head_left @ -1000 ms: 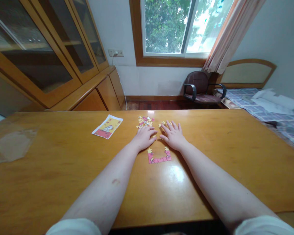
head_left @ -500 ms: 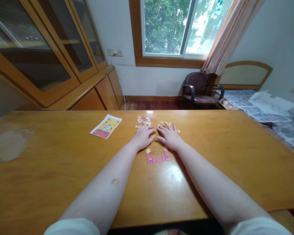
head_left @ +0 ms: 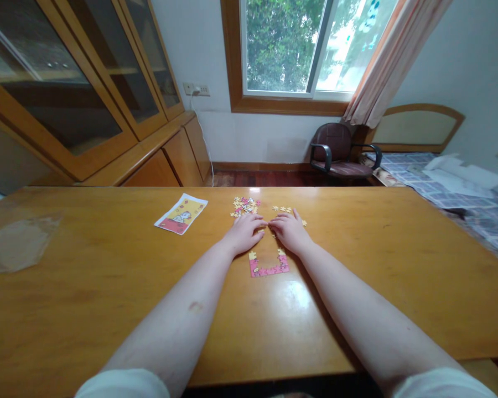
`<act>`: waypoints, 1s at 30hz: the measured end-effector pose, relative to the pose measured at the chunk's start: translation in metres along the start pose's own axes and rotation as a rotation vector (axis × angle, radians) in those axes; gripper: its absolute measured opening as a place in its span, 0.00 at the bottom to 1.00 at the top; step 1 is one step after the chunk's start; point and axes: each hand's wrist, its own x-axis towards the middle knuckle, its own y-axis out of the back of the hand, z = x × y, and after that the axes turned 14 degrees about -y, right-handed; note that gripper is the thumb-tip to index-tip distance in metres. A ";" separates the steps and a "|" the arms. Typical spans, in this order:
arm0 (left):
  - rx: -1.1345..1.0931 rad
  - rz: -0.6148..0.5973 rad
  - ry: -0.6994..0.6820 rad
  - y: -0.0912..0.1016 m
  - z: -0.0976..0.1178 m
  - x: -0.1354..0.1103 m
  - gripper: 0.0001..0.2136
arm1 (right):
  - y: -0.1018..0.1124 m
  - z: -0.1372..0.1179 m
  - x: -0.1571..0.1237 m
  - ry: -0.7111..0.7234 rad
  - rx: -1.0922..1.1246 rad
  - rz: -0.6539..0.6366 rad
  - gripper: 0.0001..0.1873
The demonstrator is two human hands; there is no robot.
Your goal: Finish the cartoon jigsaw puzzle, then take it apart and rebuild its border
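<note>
My left hand (head_left: 247,232) is closed, with a pale yellow puzzle piece (head_left: 262,230) showing between thumb and fingers. Across from it, my right hand (head_left: 291,232) has its fingers drawn together, its thumb mostly hidden, and a small puzzle piece (head_left: 274,236) at its underside. The fingertips of both hands nearly meet. Closer to me lies a joined U-shaped puzzle border (head_left: 269,271), pink with yellow upper ends. Beyond my left hand is a heap of loose puzzle pieces (head_left: 244,205). A few yellow pieces (head_left: 282,209) lie past my right hand, and another (head_left: 304,223) beside it.
A picture card (head_left: 181,214) with a white animal on yellow and pink lies left on the wooden table (head_left: 149,298). A clear plastic bag (head_left: 19,243) is at the far left. Beyond the table stand a cabinet (head_left: 141,160), an armchair (head_left: 336,149) and a bed (head_left: 473,204).
My right hand's spread fingers have drawn together and moved slightly nearer my left hand. A small piece now shows under the right hand. The left hand has barely moved.
</note>
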 end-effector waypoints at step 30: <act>-0.053 -0.274 -0.083 0.008 0.015 -0.001 0.26 | 0.031 0.010 -0.014 -0.061 0.168 -0.169 0.08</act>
